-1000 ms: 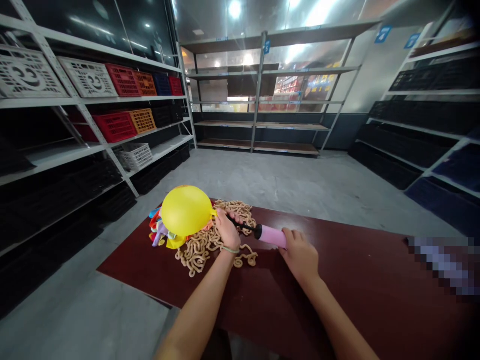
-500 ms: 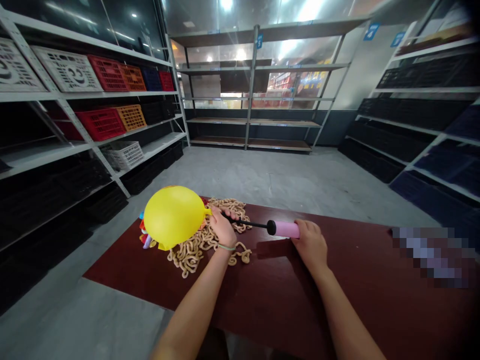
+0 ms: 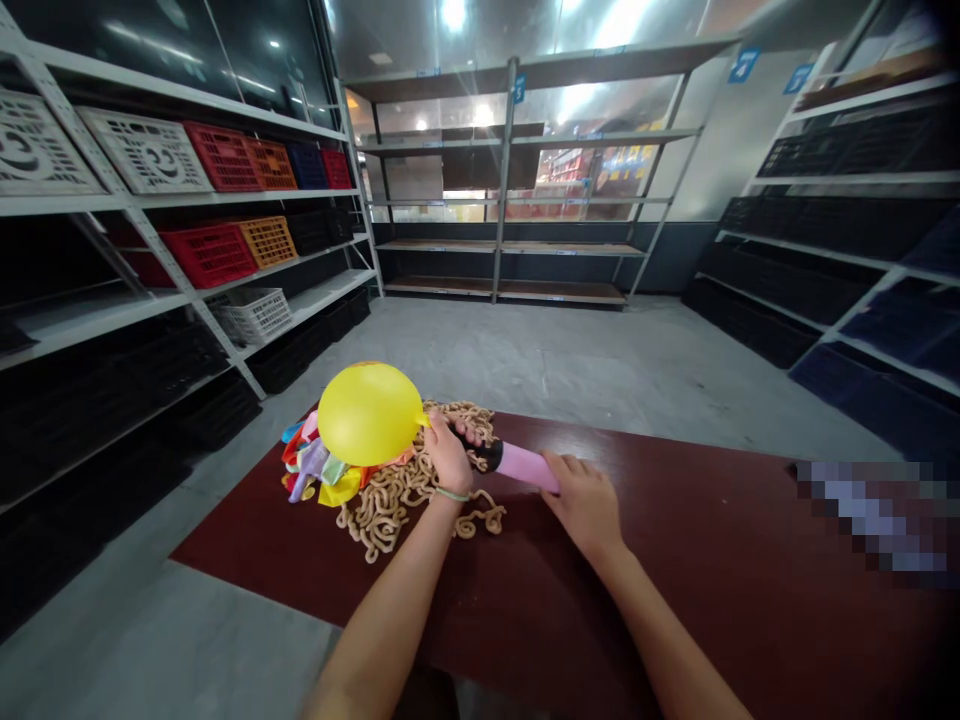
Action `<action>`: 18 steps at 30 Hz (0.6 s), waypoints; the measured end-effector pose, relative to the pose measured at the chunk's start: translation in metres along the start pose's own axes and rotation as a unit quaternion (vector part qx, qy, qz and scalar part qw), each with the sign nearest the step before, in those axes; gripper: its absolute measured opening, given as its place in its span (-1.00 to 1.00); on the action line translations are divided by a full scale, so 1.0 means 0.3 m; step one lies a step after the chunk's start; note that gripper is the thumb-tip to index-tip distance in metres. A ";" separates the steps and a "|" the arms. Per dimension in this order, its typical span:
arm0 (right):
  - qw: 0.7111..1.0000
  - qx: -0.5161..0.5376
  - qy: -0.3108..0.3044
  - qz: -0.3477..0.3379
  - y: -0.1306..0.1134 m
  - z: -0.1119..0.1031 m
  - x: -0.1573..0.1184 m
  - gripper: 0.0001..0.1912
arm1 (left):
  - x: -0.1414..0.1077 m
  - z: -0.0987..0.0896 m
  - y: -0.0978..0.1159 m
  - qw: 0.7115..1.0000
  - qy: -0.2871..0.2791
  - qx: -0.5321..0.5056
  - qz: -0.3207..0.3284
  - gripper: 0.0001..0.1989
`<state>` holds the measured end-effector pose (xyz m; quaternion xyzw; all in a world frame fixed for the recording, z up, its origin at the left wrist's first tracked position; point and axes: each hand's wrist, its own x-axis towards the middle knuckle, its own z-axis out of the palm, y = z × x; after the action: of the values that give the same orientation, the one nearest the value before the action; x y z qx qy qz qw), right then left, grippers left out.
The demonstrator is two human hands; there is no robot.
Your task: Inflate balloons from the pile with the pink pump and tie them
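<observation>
A yellow balloon (image 3: 370,414), rounded with air, hangs above the left part of the table. My left hand (image 3: 448,458) is closed around its neck and the black front end of a hand balloon pump (image 3: 527,468). Wrapped round the pump's pink barrel is my right hand (image 3: 586,505). The black rod is no longer visible between barrel and front end. Below the balloon lie several limp, coloured balloons (image 3: 311,462), partly hidden by it. A heap of beige, curly cord-like pieces (image 3: 382,505) spreads under and beside my left hand.
The dark red table (image 3: 517,590) has a blurred, pixelated item (image 3: 877,515) at its right end. Shelves with crates (image 3: 206,255) stand along the left; a metal rack (image 3: 495,245) stands at the back, and dark crates (image 3: 817,220) fill the right shelves.
My right hand has moved left, bringing the pink barrel up to the black front end and covering the rod. The balloon has shifted right and slightly up, showing more limp balloons beneath.
</observation>
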<state>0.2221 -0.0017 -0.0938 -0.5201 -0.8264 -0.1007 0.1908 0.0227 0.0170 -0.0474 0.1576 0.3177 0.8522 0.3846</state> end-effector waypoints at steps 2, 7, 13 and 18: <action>0.999 -0.016 0.017 0.022 0.062 0.001 0.008 -0.57 | 0.016 0.001 0.016 1.000 0.007 -0.011 0.010 -0.57; 0.998 -0.011 0.019 0.056 0.123 0.010 0.006 -0.66 | 0.053 -0.016 0.044 0.999 0.020 -0.026 0.034 -0.57; 0.998 0.047 -0.012 0.031 -0.045 0.013 -0.010 -0.65 | 0.019 -0.015 0.029 0.999 -0.002 -0.015 0.033 -0.59; 0.995 0.095 -0.010 0.023 -0.091 0.017 -0.012 -0.57 | -0.040 0.010 -0.011 0.998 -0.063 0.012 0.001 -0.56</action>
<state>0.1980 -0.0148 -0.0992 -0.5193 -0.8221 -0.0122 0.2331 0.0338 0.0110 -0.0478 0.2154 0.3029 0.8373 0.4011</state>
